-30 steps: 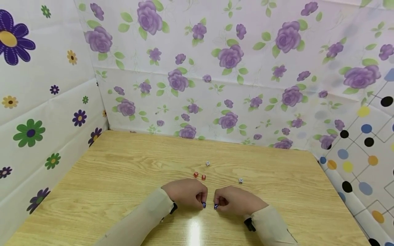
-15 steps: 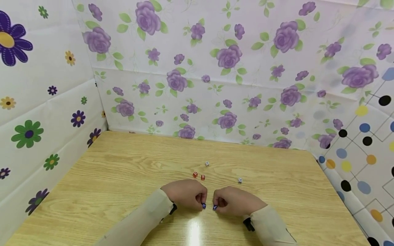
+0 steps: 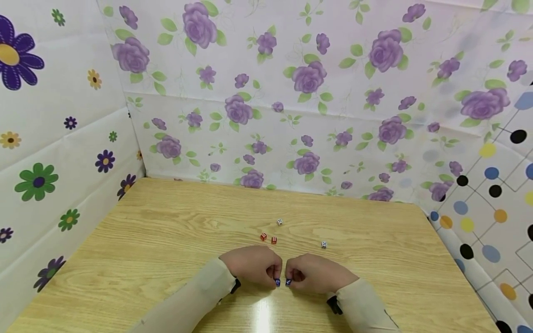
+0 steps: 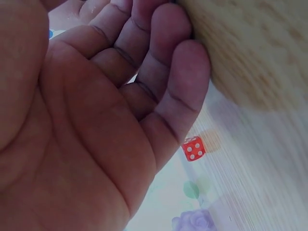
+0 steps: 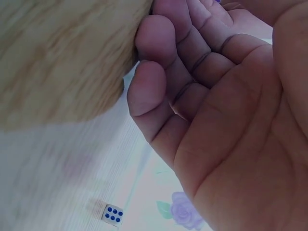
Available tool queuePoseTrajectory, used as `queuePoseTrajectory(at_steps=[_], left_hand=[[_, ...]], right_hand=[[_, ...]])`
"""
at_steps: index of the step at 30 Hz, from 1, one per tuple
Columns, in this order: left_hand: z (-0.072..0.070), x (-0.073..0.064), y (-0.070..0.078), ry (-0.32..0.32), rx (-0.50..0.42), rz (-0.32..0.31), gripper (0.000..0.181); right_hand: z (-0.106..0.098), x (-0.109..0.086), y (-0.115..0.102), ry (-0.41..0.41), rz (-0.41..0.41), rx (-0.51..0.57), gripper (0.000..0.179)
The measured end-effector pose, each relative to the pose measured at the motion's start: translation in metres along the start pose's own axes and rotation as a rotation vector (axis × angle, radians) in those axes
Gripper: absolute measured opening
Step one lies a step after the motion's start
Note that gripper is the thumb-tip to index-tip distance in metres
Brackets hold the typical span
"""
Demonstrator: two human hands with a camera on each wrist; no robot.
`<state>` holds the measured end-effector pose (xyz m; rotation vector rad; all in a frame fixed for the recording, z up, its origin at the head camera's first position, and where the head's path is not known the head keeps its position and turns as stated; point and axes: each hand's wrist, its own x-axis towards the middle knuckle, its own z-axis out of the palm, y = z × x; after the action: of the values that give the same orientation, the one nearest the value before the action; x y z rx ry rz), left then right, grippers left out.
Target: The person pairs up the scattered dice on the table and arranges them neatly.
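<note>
In the head view my left hand (image 3: 255, 266) pinches a small blue die (image 3: 277, 282) between thumb and fingertips, low over the wooden table (image 3: 175, 222). Facing it, my right hand (image 3: 318, 274) pinches a second blue die (image 3: 288, 281). A narrow gap separates the two blue dice. The wrist views show curled fingers and palms, with the pinched dice mostly hidden. Beyond the left hand lie two red dice, one at the left (image 3: 263, 236) and one at the right (image 3: 274, 240).
One white die (image 3: 280, 222) lies farther back on the table. Another white die (image 3: 324, 244) rests beyond the right hand. Flowered cloth (image 3: 250, 115) hangs at the back edge, with patterned cloth along both sides.
The right hand has moved left with its blue die, and the left hand slightly right and nearer the body. The gap between the blue dice has shrunk. The other dice stay put.
</note>
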<state>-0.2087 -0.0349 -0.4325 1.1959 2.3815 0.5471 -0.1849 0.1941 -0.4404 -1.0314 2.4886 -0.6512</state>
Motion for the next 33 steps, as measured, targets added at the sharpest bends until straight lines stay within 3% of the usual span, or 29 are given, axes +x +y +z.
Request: queuePoseTrajectory(at_steps=[33], left_hand=[[0.0051, 0.0031, 0.0052, -0.001, 0.008, -0.025, 0.013]], right_hand=[[0.0073, 0.0043, -0.0013, 0.021, -0.01, -0.016, 0.014]])
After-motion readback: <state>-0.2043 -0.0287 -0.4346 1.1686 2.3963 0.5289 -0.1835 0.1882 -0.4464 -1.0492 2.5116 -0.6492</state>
